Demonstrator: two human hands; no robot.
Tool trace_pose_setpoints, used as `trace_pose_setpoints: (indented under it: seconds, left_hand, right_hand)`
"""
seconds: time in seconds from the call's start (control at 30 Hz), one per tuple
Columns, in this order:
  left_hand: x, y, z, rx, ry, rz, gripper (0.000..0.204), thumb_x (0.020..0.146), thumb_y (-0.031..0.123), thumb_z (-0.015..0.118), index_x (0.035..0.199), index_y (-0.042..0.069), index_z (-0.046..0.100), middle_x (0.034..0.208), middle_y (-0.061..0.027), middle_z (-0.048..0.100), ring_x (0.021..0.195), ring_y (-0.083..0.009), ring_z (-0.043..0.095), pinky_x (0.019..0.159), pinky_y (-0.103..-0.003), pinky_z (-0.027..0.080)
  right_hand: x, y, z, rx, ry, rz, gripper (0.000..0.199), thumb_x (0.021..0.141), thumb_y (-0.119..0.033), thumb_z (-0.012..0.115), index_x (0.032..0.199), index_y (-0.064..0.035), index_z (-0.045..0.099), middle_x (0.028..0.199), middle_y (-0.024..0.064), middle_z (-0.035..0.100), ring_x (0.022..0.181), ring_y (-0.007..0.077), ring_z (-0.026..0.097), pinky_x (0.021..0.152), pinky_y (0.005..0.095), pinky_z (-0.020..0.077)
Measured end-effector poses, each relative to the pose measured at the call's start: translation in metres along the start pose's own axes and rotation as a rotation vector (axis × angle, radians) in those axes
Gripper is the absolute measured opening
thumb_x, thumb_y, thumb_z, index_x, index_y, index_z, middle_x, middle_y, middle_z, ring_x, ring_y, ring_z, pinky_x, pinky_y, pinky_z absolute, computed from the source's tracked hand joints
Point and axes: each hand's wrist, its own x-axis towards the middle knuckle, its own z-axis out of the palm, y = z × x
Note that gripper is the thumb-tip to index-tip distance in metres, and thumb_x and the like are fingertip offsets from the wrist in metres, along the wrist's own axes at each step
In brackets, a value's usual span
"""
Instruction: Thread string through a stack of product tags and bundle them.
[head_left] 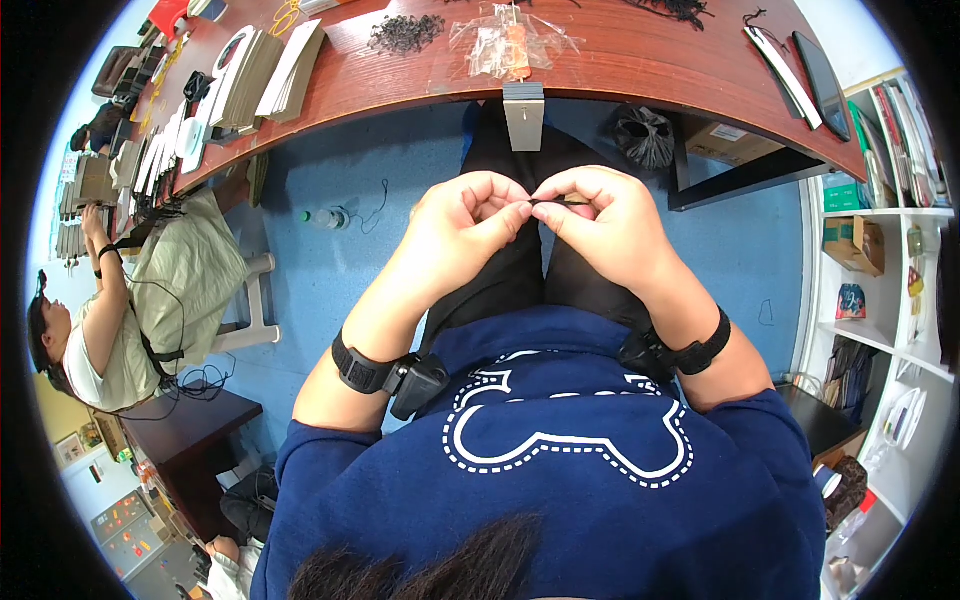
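Observation:
My left hand (462,222) and my right hand (612,222) meet fingertip to fingertip above my lap. Both are closed in a pinch on a thin black cord (572,203), most of which the fingers hide. A short piece of it shows at the right thumb and forefinger. Just beyond the hands, a small grey metal block (524,122) is fixed at the table's edge. Behind that block lie crumpled clear plastic film (485,45) and an orange strip (517,52). A heap of small black bits (406,33) sits on the tabletop to the left.
The red-brown table (620,60) spans the far side. Stacks of pale cards (245,80) line its left part; a dark phone-like slab (820,85) rests at right. A black plastic bag (643,138) hangs or lies below. At left, another person (100,330) works. Shelves (870,330) stand at right.

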Motion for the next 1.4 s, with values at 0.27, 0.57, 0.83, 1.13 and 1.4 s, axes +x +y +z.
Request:
trace_pose_setpoints:
  seconds: [0.27, 0.57, 0.83, 1.13, 1.4]
  left_hand:
    - [-0.004, 0.006, 0.004, 0.449, 0.119, 0.259, 0.008, 0.083, 0.008, 0.066, 0.086, 0.002, 0.061, 0.075, 0.002, 0.06, 0.066, -0.0041, 0.052, 0.061, -0.019, 0.044]
    - [-0.006, 0.006, 0.014, 0.046, 0.172, 0.256, 0.005, 0.084, 0.007, 0.064, 0.084, 0.002, 0.064, 0.079, -0.0014, 0.062, 0.066, -0.0075, 0.056, 0.061, -0.021, 0.047]
    - [-0.007, 0.004, 0.015, -0.175, 0.113, 0.265, 0.008, 0.087, 0.003, 0.06, 0.095, 0.001, 0.059, 0.081, -0.0022, 0.063, 0.069, -0.0059, 0.057, 0.065, -0.02, 0.048]
    - [-0.006, 0.0, 0.009, -0.233, -0.031, 0.239, 0.003, 0.09, 0.003, 0.055, 0.093, 0.002, 0.054, 0.082, -0.0007, 0.057, 0.074, -0.0069, 0.056, 0.068, -0.02, 0.047]
    - [-0.005, -0.005, 0.009, -0.381, -0.04, 0.283, 0.002, 0.09, 0.003, 0.054, 0.092, 0.004, 0.053, 0.083, 0.0, 0.056, 0.073, -0.0064, 0.054, 0.067, -0.02, 0.046]
  right_hand:
    - [-0.001, -0.01, 0.002, -0.069, 0.027, -0.035, 0.009, 0.072, -0.007, 0.065, 0.077, -0.0025, 0.06, 0.066, 0.0027, 0.053, 0.056, 0.0089, 0.045, 0.052, 0.0239, 0.0393]
    - [-0.003, -0.002, 0.007, 0.085, 0.117, -0.091, 0.008, 0.078, -0.003, 0.062, 0.085, -0.0039, 0.057, 0.073, 0.0014, 0.051, 0.057, 0.0055, 0.044, 0.052, 0.0217, 0.0389]
    - [-0.003, -0.001, 0.006, 0.206, 0.032, -0.08, 0.006, 0.082, -0.001, 0.062, 0.087, -0.0034, 0.06, 0.076, -0.0022, 0.054, 0.058, 0.0012, 0.042, 0.052, 0.0183, 0.0359]
    - [0.001, 0.0, -0.003, 0.546, -0.126, 0.104, 0.006, 0.086, -0.007, 0.062, 0.089, -0.0019, 0.062, 0.078, -0.003, 0.058, 0.068, 0.0039, 0.05, 0.063, 0.0192, 0.0418]
    - [0.003, 0.008, -0.005, 0.384, -0.126, 0.047, 0.008, 0.087, -0.008, 0.06, 0.091, -0.001, 0.061, 0.083, 0.0009, 0.06, 0.072, 0.0057, 0.055, 0.061, 0.0188, 0.0438]
